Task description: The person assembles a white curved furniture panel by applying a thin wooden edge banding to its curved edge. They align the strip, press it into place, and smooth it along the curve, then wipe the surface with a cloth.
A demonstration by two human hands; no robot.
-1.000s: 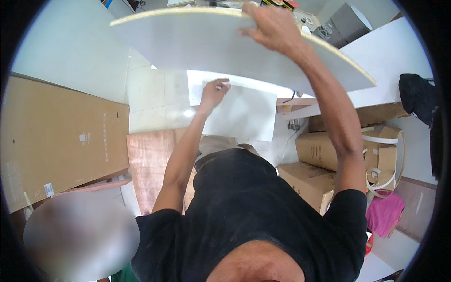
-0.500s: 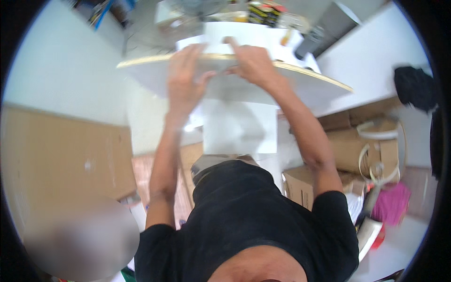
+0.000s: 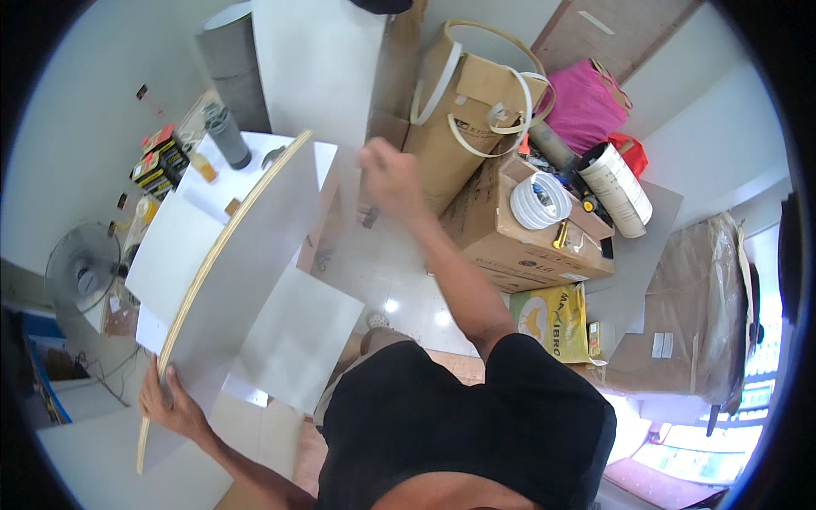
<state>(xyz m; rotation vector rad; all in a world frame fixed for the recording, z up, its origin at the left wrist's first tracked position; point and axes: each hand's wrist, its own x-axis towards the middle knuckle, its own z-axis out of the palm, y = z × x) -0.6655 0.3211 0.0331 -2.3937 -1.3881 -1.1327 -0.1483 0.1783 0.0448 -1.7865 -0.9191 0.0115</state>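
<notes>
A white board [image 3: 255,246] with a pale, bare plywood edge stands on its side, slanting across the left of the view. My left hand [image 3: 174,404] is closed around its edge near the low end, thumb on the near face and fingers behind. Out in the air beyond the board's other end is my right hand [image 3: 393,177], apart from it. Its fingers look curled but are smeared by motion, and nothing shows in them. Behind the board is a white tabletop [image 3: 183,234] with a dark grey bottle [image 3: 225,138] and a small amber bottle [image 3: 203,167].
Below the board lies a flat white panel [image 3: 297,340]. To the right a cardboard carton [image 3: 510,242] carries a white coil [image 3: 541,201] and tools. Beyond are a tall brown roll [image 3: 455,144] with pale strips and a pink bag [image 3: 582,106]. A fan [image 3: 85,270] stands far left.
The view has swung to the right. Both hands were together at the board's middle; now the left is near one end and the right is off it.
</notes>
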